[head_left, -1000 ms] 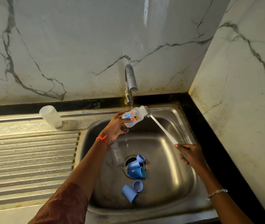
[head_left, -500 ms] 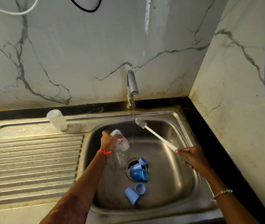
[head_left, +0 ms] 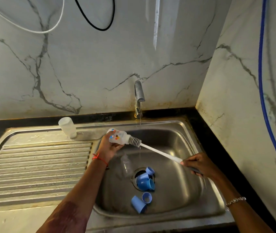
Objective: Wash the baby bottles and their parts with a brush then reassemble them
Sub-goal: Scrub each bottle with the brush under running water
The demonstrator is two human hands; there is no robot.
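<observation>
My left hand [head_left: 109, 147] grips a small clear baby bottle [head_left: 118, 136] with cartoon prints, held sideways over the sink's back left corner, mouth to the right. My right hand [head_left: 197, 164] holds the white handle of a bottle brush [head_left: 157, 151]; its bristle head sits at the bottle's mouth. A second clear bottle [head_left: 126, 166] lies in the basin. Several blue caps and rings [head_left: 145, 180] lie around the drain, and two more blue parts [head_left: 140, 202] lie nearer the front. An upturned clear bottle [head_left: 67, 127] stands on the sink's back ledge.
The tap [head_left: 139, 96] runs a thin stream into the steel sink [head_left: 199, 148]. A ribbed drainboard [head_left: 36, 170] spreads to the left. Marble walls close in behind and on the right, with a blue hose [head_left: 261, 91] hanging there.
My left hand raised the printed bottle from low in the basin and turned it sideways. The brush head moved left to the bottle's mouth.
</observation>
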